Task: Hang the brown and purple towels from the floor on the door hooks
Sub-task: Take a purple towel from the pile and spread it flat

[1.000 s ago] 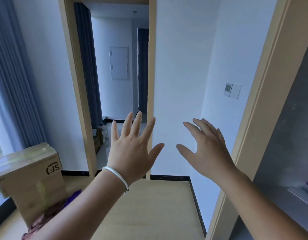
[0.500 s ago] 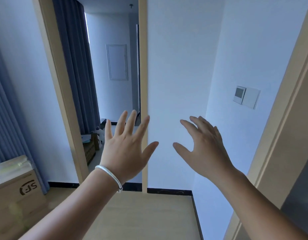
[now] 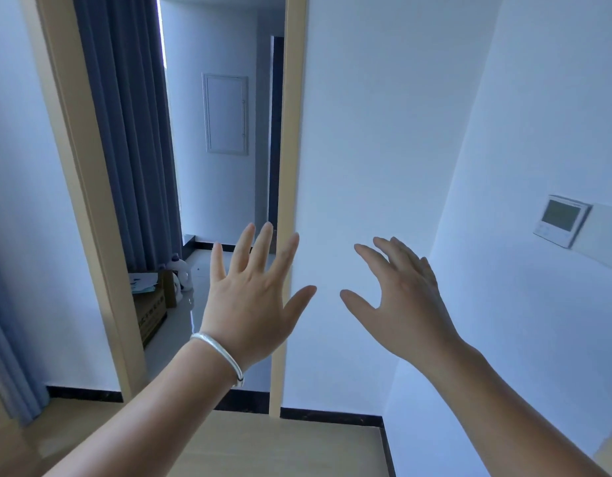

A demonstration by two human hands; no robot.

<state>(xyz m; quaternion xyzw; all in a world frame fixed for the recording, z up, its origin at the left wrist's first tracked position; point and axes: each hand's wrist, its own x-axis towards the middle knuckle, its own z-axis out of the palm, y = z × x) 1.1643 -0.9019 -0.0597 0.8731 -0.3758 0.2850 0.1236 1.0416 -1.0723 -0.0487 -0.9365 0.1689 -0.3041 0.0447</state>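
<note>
Empty hands, no towels in view
Left hand [image 3: 249,304] and right hand [image 3: 406,304] were spread, holding nothing, probably before grasping.

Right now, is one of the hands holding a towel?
No, the left hand and the right hand are both held up in the air with fingers spread, and neither holds anything.

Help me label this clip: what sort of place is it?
Probably a sparsely furnished flat or home: a wood-framed doorway opens onto a room with floor-length curtains, and a wall thermostat sits at right. Both hands are empty.
</note>
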